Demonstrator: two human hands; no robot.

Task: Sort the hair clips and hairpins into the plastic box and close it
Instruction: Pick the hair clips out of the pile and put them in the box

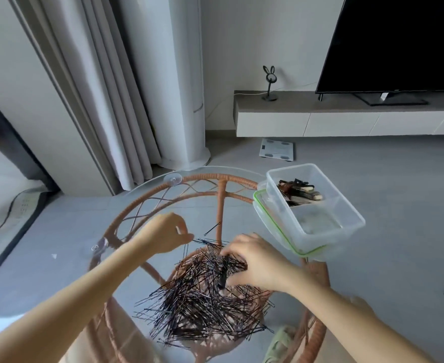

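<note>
A big heap of black hairpins [202, 302] lies on the round glass table top [147, 184]. My left hand [165, 234] hovers over the heap's far left edge, thumb and forefinger pinched on a thin hairpin that hangs down. My right hand [257, 260] reaches into the heap's upper right and grips a small black hair clip [222, 277]. The clear plastic box [346, 213] stands at the table's right edge on its green-rimmed lid [275, 226]. Its far compartment holds several brown and beige hair clips [300, 195]; the near compartment looks bare.
The glass top rests on a brown rattan frame [220, 203]. Beyond the table are grey curtains [105, 100], a white tower unit [184, 87], a bathroom scale [277, 149] on the floor, and a low TV cabinet [346, 119] with a television.
</note>
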